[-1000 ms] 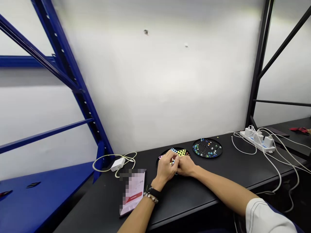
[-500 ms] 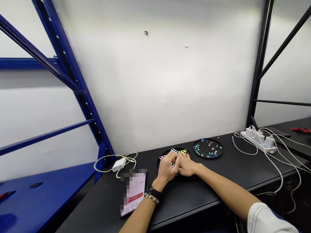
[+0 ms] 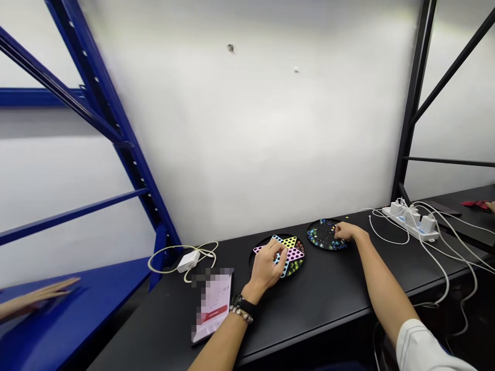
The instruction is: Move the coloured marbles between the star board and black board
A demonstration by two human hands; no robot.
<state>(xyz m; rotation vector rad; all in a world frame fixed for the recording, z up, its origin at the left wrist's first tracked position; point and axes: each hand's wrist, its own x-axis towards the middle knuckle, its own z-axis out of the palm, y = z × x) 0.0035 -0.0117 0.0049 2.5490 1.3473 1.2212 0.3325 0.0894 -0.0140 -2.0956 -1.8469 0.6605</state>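
Observation:
A Chinese checkers board [image 3: 295, 253] with a coloured star of holes lies in a round black tray, with marbles in the gaps beside the star. My left hand [image 3: 266, 265] is over the board's left part, closed with thumb and fingertips drawn together; anything inside is hidden. To the right sits a second round black tray [image 3: 328, 236] with blue, green, white and orange marbles around its inside. My right hand [image 3: 346, 231] reaches down into this tray's right side, fingers pinched; what they hold, if anything, cannot be made out.
A phone [image 3: 214, 309] lies left of my left forearm. Behind it is a white charger [image 3: 188, 261] with a looped cable. At right, a power strip [image 3: 410, 224] trails white cables. Another person's hand [image 3: 42, 298] is over the blue table at far left.
My right hand has left the star board and moved right to the marble tray. My left hand stays over the board. Another person's hand has appeared at far left.

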